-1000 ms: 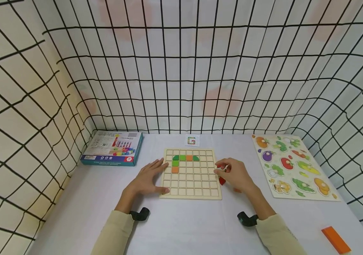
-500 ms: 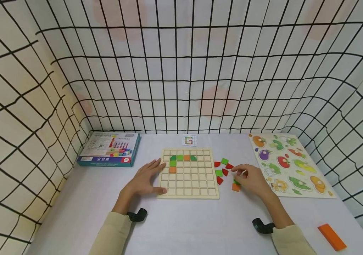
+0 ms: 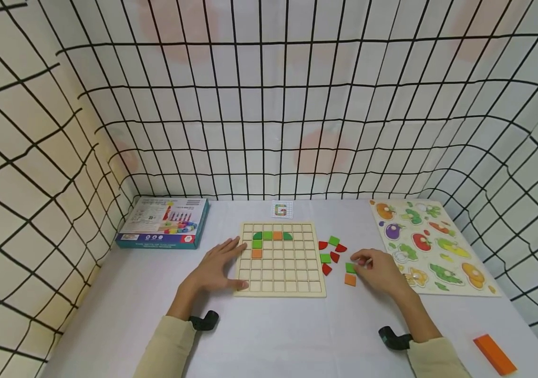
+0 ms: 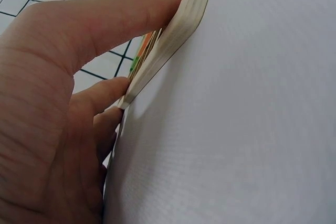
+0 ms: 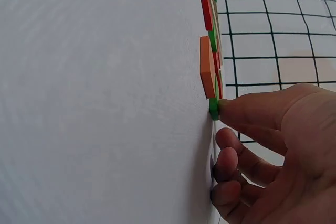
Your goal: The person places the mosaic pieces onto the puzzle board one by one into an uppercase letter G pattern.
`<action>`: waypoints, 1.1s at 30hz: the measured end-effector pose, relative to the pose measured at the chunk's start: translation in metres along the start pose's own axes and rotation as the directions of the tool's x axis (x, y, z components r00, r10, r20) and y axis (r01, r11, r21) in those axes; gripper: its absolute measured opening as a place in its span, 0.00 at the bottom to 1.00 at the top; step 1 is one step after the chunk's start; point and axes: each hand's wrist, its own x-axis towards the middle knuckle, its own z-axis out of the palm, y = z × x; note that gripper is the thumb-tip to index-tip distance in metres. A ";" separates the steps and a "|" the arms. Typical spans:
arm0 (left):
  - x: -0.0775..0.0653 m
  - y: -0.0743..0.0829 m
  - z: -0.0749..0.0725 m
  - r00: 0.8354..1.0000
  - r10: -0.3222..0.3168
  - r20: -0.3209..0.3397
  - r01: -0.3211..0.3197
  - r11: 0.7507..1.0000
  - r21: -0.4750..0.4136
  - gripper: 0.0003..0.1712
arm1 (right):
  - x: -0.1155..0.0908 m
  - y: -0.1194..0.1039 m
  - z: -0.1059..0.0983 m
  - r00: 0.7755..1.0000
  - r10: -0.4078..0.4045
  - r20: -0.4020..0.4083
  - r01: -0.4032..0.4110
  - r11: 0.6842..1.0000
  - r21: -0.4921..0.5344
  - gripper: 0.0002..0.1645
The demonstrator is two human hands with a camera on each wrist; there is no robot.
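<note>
A wooden grid board [image 3: 280, 270] lies in mid-table. Green and orange squares and two dark green quarter-circles sit in its cells. My left hand [image 3: 216, 268] lies along its left side, the thumb on the near-left corner and the fingertips at the edge; the left wrist view shows this thumb [image 4: 131, 14] over the rim. To the right of the board, my right hand [image 3: 380, 270] has thumb and index finger at a green square tile [image 3: 350, 268]. In the right wrist view the thumb [image 5: 252, 109] touches that tile; the other fingers are curled. An orange square tile [image 3: 350, 280] lies beside it.
Several red quarter-circle tiles [image 3: 327, 269] and green squares [image 3: 326, 258] lie right of the board. A pattern card [image 3: 282, 209] is behind it. A boxed toy [image 3: 162, 223] stands left; a vegetable puzzle board [image 3: 415, 262] and orange block [image 3: 495, 354] are right. Netting [image 3: 269, 105] surrounds the table.
My right hand has moved right from the board's right edge to the green tile, uncovering the loose pieces. The left hand keeps its place on the board.
</note>
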 end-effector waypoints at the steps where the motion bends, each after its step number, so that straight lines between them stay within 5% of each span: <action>1: 0.000 0.000 0.000 1.000 -0.001 0.000 0.001 1.000 0.002 0.61 | 0.000 0.001 0.000 1.000 0.004 0.000 -0.004 1.000 -0.002 0.11; 13: -0.001 0.000 0.003 1.000 -0.011 0.007 0.011 1.000 -0.004 0.61 | -0.002 0.010 -0.007 0.991 -0.005 0.130 0.000 0.999 0.039 0.19; 33: 0.000 -0.001 -0.001 1.000 0.004 0.003 -0.004 1.000 -0.001 0.61 | 0.003 -0.002 -0.005 1.000 -0.009 0.019 0.007 0.998 0.064 0.15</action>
